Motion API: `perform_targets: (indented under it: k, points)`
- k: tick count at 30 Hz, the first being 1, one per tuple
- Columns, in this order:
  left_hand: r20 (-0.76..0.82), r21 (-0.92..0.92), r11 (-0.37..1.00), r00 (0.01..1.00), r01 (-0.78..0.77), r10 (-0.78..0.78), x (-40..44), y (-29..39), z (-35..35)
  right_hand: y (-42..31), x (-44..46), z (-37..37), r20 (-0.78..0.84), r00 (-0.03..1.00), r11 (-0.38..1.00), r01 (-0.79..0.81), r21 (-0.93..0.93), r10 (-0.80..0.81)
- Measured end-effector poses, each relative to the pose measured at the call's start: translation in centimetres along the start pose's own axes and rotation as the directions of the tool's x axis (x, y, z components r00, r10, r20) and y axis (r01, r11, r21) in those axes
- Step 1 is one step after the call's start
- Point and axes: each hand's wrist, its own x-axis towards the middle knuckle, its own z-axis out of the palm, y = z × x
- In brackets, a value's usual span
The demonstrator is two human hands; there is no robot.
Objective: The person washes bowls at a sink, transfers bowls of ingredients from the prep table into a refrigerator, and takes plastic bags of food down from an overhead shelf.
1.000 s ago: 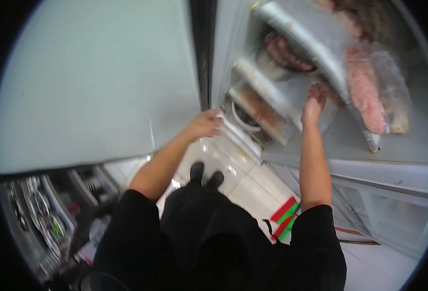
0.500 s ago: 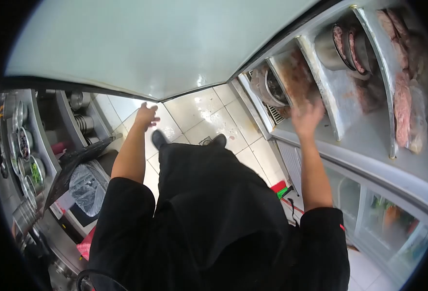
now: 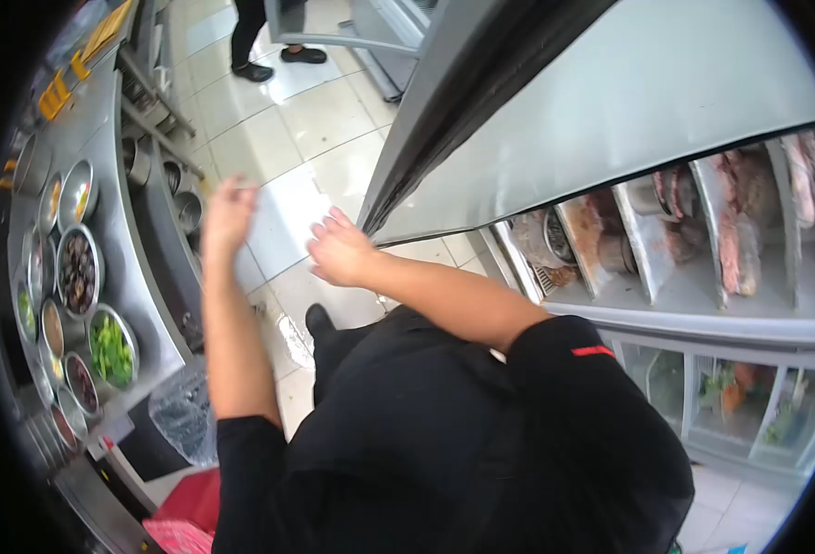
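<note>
Here's the right hand (image 3: 341, 251), right beside the lower corner of the freezer door (image 3: 657, 111), fingers loosely spread with nothing in them; whether a fingertip touches the door, I can't tell. The left hand (image 3: 227, 222) is a blur near the metal pots (image 3: 188, 210) beneath the counter (image 3: 103, 120); no object shows in it, but I can't read its finger spread.

The door stands partly open, and there's the danger: a careless swing could pinch the right fingers or let its edge bump the arm. The left hand could clip a pot, the aisle being so narrow. And that shiny tiled floor (image 3: 324, 129) (wet in patches, by the look of it) could steal a footing. A co-worker's shoes (image 3: 253, 72) stand well apart, up the aisle.

Now the surfaces: smooth, pale door panel, dark ribbed-looking edge strip (image 3: 481, 111); stained, flat shelves with pink, lumpy meat (image 3: 731, 249) lying on one. Across the way, brushed-looking steel, round shiny bowls, leafy green vegetables (image 3: 110, 349), and crinkled clear plastic (image 3: 186, 411) below.
</note>
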Motion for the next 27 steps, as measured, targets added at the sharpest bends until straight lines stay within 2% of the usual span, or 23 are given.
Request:
perform_targets:
  k: [1,2,5,6,8,10,12,13,14,15,16,17,18,19,20,21,22,23,25,26,27]
  points:
    - [-0.1,0.154,0.987,0.994,-0.038,0.053,0.7,0.6,-3.7,-0.8,2.6,-0.1,-0.096,0.988,0.991,-0.126,-0.049,0.121]
    - [-0.117,0.239,0.971,0.992,-0.027,0.056,0.5,2.0,-7.2,-0.9,4.9,0.0,-0.203,0.953,0.966,-0.244,-0.085,0.223]
    - [-0.158,0.426,0.904,0.984,-0.012,0.087,0.5,2.0,-16.3,1.5,9.8,0.8,-0.067,0.879,0.863,-0.475,-0.171,0.471]
    - [-0.18,0.498,0.867,0.976,-0.021,0.127,0.7,0.6,-18.3,1.8,10.0,0.0,-0.011,0.862,0.841,-0.498,-0.213,0.507]
    - [-0.181,0.618,0.786,0.967,-0.028,0.177,1.2,-2.3,-21.4,2.8,8.2,-2.2,0.1,0.812,0.794,-0.524,-0.309,0.575]
    - [-0.156,0.717,0.697,0.969,-0.023,0.193,1.8,-5.5,-23.1,4.6,7.2,-1.6,0.168,0.79,0.791,-0.523,-0.319,0.59]
    - [-0.154,0.695,0.719,0.978,0.008,0.138,2.1,-7.2,-23.2,5.1,6.5,-0.6,0.202,0.784,0.755,-0.442,-0.484,0.587]
    - [-0.172,0.693,0.72,0.976,0.025,0.132,1.8,-7.0,-22.9,5.2,6.8,0.5,0.199,0.741,0.717,-0.486,-0.5,0.641]
    - [-0.181,0.689,0.725,0.969,0.004,0.166,2.3,-7.9,-22.9,5.4,6.7,0.5,0.308,0.704,0.741,-0.458,-0.491,0.64]
    - [-0.197,0.658,0.753,0.963,-0.008,0.182,2.0,-8.1,-22.5,5.1,6.1,0.2,0.287,0.703,0.721,-0.453,-0.524,0.651]
    - [-0.248,0.694,0.714,0.961,0.089,0.121,2.3,-8.1,-22.2,5.7,6.6,-0.2,0.428,0.637,0.764,-0.486,-0.424,0.642]
    - [-0.243,0.567,0.801,0.968,0.191,-0.058,0.8,-3.5,-22.3,5.7,6.6,0.2,0.445,0.661,0.784,-0.391,-0.483,0.604]
    - [-0.222,0.632,0.757,0.975,0.167,-0.03,1.5,-5.6,-22.6,4.9,6.4,-1.3,0.509,0.654,0.825,-0.384,-0.414,0.56]
    - [-0.221,0.735,0.654,0.975,0.178,-0.018,0.4,-3.1,-22.5,5.5,7.3,0.1,0.485,0.563,0.743,-0.524,-0.417,0.669]
    - [-0.224,0.764,0.622,0.974,0.17,0.009,1.2,-5.3,-22.6,5.1,8.1,-0.1,0.486,0.455,0.651,-0.651,-0.389,0.746]
    - [-0.239,0.726,0.659,0.971,0.198,-0.029,1.3,-5.8,-22.6,5.0,8.9,-0.2,0.574,0.348,0.633,-0.648,-0.424,0.741]
    - [-0.232,0.731,0.653,0.972,0.198,-0.036,0.8,-5.2,-22.9,6.7,10.1,1.9,0.683,0.148,0.613,-0.601,-0.512,0.715]
    - [-0.208,0.736,0.652,0.977,0.181,-0.036,0.8,-4.5,-23.0,8.5,10.5,3.9,0.711,0.047,0.611,-0.554,-0.566,0.702]
    - [-0.214,0.745,0.638,0.976,0.194,-0.047,0.9,-4.2,-23.2,11.5,10.7,7.7,0.748,-0.067,0.629,-0.494,-0.6,0.661]
    - [-0.197,0.746,0.644,0.98,0.167,-0.025,1.5,-3.6,-23.1,11.2,11.2,6.7,0.774,-0.074,0.661,-0.475,-0.582,0.628]
    - [-0.18,0.745,0.652,0.984,0.141,-0.008,2.1,-2.9,-22.9,11.3,11.6,5.3,0.807,-0.139,0.726,-0.369,-0.58,0.574]
